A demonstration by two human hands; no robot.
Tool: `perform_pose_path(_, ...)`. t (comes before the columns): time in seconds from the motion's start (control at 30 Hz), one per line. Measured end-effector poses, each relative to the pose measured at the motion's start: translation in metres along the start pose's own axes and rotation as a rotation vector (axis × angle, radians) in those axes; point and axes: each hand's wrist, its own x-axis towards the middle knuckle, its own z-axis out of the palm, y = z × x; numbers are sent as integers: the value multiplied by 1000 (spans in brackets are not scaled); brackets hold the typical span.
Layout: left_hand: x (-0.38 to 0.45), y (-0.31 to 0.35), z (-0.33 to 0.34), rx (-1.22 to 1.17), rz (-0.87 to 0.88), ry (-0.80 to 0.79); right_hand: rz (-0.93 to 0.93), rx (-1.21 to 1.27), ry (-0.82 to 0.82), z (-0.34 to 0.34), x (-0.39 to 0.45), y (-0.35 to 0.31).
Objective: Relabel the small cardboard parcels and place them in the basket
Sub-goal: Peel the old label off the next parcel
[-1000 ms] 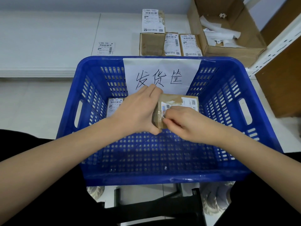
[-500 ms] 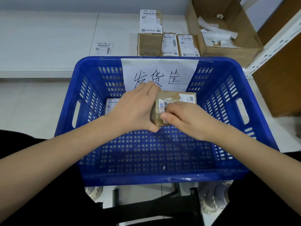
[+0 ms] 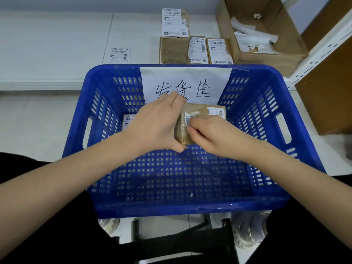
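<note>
Over the blue basket point(image 3: 266, 202) I hold a small cardboard parcel point(image 3: 198, 110). My left hand point(image 3: 158, 124) grips its left end, thumb under and fingers over the top. My right hand point(image 3: 211, 134) pinches the torn white label point(image 3: 188, 121) on the parcel's top face; part of the label is peeled away and a strip with a QR code remains at the right. Another labelled parcel point(image 3: 128, 121) lies in the basket at the back left, mostly hidden by my left hand.
A paper sign point(image 3: 209, 80) hangs on the basket's back wall. Behind it on the white table stand three labelled parcels point(image 3: 174, 48), a loose label point(image 3: 120, 55) and an open carton point(image 3: 266, 31) with paper scraps. A shelf post rises at the right.
My right hand's fingers have worked leftward along the label, peeling more of it from the parcel's top. The left hand keeps its grip; the view has shifted slightly.
</note>
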Motion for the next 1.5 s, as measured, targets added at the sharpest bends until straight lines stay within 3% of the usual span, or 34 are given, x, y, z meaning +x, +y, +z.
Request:
perform_pose_path(0.5,-1,-7,-12,-18,73,-31,47,164,83,1,-6,2)
perform_pose_path(0.77,0,-5,-9,104,76,-37,184,57,-114,-5,-2,0)
perform_pose_path(0.93,-2,-5,-3,160,124,2,149,-155,-23,3,3,-3)
perform_pose_path(1.5,0,-10,-3,8,58,-43,46,92,105,6,2,0)
